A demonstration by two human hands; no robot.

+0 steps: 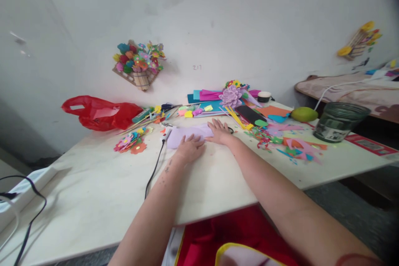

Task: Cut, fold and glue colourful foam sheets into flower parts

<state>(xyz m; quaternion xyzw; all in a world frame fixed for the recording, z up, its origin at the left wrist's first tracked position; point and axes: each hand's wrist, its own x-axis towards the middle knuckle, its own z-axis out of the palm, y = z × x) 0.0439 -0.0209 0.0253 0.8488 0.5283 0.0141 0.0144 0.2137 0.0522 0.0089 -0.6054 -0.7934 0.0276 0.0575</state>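
Note:
A pale purple sheet (175, 136) lies flat on the white table (102, 191) in front of me. My left hand (190, 149) rests on its near edge with the fingers spread, holding nothing. Over the sheet's right end lies my right hand (219, 132), palm down, fingers apart. Just left of the sheet is a white device (166, 134) with a red switch and a black cord. A small black loop shows beyond my right hand; what it belongs to is hidden.
Colourful paper flowers (129, 141) and a red plastic bag (102, 113) lie left. Toward the right are a black phone (247, 114), paper scraps, a yellow-green fruit (304, 114) and a glass jar (339, 120). A power strip (28, 191) sits at the left edge.

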